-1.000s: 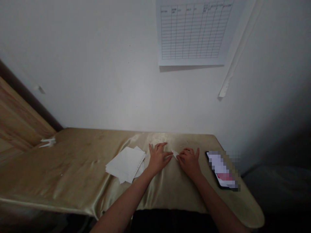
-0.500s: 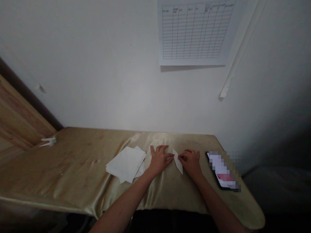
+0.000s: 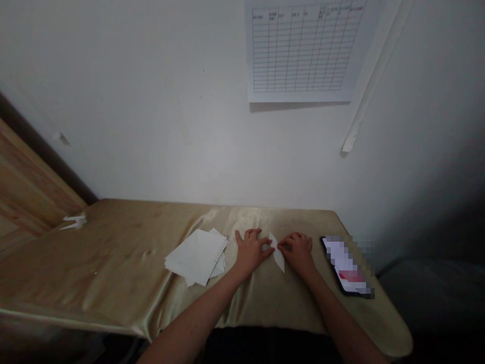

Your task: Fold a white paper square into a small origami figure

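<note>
A narrow folded piece of white paper lies on the gold satin-covered table, pointed at both ends. My left hand rests to its left with fingers curled, thumb and fingertips pressing the paper's left edge. My right hand sits to its right, fingers bent, pinching the paper's right edge. Both hands touch the folded paper from opposite sides.
A loose stack of white sheets lies left of my hands. A phone with a lit screen lies at the right near the table edge. A small folded white paper shape sits far left. A grid chart hangs on the wall.
The folded paper, mostly hidden between my hands a second ago, now shows as a long pointed strip. Both hands have closed in slightly on its edges.
</note>
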{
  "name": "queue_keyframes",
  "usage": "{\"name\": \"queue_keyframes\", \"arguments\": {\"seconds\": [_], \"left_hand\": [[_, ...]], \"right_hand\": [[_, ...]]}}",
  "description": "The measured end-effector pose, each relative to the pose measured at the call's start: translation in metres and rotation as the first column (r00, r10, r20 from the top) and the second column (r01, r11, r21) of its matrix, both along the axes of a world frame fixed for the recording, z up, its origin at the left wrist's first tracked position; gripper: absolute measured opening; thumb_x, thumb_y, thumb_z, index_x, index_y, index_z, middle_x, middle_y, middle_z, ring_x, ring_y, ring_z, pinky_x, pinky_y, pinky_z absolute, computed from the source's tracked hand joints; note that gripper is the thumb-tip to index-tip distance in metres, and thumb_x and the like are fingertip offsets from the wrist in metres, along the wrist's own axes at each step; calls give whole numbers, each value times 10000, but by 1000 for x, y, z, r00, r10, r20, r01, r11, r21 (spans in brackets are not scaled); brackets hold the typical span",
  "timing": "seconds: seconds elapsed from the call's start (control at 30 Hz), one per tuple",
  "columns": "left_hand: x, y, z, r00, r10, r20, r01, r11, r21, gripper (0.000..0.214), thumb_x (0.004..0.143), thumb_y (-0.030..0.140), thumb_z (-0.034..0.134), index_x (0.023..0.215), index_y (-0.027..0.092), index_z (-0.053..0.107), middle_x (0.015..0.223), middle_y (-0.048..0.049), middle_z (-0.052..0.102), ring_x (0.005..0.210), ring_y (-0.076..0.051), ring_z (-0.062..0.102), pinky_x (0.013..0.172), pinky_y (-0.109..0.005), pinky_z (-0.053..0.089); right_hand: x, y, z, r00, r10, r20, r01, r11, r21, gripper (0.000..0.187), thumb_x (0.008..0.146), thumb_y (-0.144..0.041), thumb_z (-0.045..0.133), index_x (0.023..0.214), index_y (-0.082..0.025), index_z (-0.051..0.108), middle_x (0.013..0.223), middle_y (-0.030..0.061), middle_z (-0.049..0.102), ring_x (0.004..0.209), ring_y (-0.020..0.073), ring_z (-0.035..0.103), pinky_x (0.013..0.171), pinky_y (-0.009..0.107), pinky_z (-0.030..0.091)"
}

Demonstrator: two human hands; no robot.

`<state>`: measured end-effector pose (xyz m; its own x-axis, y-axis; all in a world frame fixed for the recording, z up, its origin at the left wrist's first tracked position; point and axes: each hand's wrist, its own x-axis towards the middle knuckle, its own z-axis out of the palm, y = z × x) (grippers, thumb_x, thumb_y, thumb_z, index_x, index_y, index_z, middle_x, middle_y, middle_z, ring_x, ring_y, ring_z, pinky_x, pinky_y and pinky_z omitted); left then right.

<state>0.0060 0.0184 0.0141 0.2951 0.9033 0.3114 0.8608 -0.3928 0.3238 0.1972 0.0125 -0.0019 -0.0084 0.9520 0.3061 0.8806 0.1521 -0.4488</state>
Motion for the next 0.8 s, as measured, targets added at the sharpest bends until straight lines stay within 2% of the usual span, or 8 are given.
{"name": "queue_keyframes", "arguments": {"seconds": [0.13,0.27,0.47,0.63,0.8], "left_hand": [[-2,2,-3,1000,-19,6,19,1000,-25,286,825,493,704,1098,407,711,1375,-24,551,1311,-347,391,1080,-781,-26],[-5,4,-3,999,-48,25,49,998,-36,285,833,466,707,1114,417,702,1383,-26,538,1321,-337,385,1075,-783,-1],[-5,4,-1,985,-162,51,164,986,-25,174,841,373,721,1009,413,739,1399,30,526,1332,-299,358,1128,-713,32],[-9,5,2,985,-158,68,162,985,-60,124,825,392,731,944,383,768,1417,18,519,1335,-316,351,1129,-710,40],[-14,4,6,980,-184,74,192,974,-119,246,777,335,758,1009,418,749,1456,20,472,1368,-329,334,1130,-716,43]], "right_hand": [[1,0,-1,1000,13,-13,-13,1000,4,132,840,-367,638,825,-321,762,971,42,688,1117,296,472,1034,573,214],[1,-3,2,999,30,-16,-29,999,34,134,849,-334,618,866,-319,751,1031,36,687,1124,286,475,1036,560,212],[1,-1,6,981,184,-55,-181,982,61,144,833,-263,619,848,-281,761,1074,37,697,1141,245,493,1015,426,292],[5,-1,6,971,223,-84,-221,975,32,170,850,-256,604,847,-303,767,1018,4,739,1200,256,490,1067,468,242],[11,-3,8,960,261,-100,-264,964,-20,243,853,-209,557,891,-331,765,1066,-1,740,1251,262,491,1109,559,140]]}}
